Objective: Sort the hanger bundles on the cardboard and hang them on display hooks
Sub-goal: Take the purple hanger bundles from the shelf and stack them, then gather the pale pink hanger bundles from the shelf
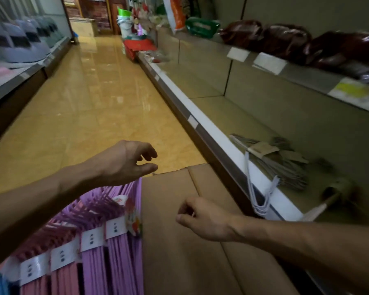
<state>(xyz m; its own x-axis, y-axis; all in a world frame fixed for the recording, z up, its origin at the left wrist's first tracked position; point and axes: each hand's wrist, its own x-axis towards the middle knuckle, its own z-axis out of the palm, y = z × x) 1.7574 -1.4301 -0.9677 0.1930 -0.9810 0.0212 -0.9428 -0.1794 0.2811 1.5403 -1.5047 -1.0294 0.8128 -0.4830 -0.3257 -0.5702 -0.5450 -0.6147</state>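
— Shop aisle floor (90, 107) lay beyond; where were the hanger bundles (107, 235)?
— On the cardboard (179, 241), under the left hand (124, 165); right hand (202, 218) alongside, both loose, empty. Probably stiff, light; grip at the paper bands (92, 238).

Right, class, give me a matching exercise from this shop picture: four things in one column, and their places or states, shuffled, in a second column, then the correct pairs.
Things:
1. left hand
2. right hand
3. purple hanger bundles
4. grey hanger bundle

Places or states:
A. lying on the low shelf at right
B. stacked on the cardboard, banded with white labels
C. fingers loosely curled, holding nothing, above the cardboard
D. open, reaching forward past the purple bundles

Pairs: 1-D, 2-C, 3-B, 4-A
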